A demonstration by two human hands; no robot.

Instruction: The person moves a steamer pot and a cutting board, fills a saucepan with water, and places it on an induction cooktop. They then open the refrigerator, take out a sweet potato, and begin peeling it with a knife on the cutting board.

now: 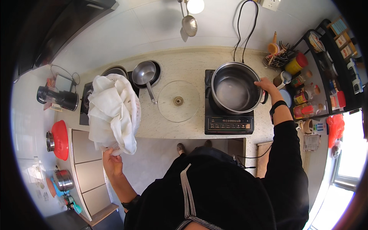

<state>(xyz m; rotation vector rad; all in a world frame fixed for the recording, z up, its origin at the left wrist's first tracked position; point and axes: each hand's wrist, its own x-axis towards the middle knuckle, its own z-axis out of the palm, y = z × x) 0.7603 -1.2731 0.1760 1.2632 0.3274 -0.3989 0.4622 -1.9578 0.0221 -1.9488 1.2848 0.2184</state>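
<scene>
My left hand [113,162] grips the near edge of a white plastic colander [135,107], held up at the left over the counter's front edge. A bunched white cloth [110,106] fills the colander and hangs over its near side. On the right, my right hand [267,86] holds the steel pot [233,89] at its right side, by the rim and handle, with the thumb at the rim. The inside of the pot shows bare, shiny metal. It sits on a black induction cooker [230,125]. A round glass lid [178,112] lies flat on the counter left of the cooker.
Left of the lid, a small steel saucepan [143,73] rests in a dark pan, handle towards me. Jars [304,97] and a black rack [325,66] line the right side. A black cord [254,26] runs up the wall. A ladle [189,26] hangs above.
</scene>
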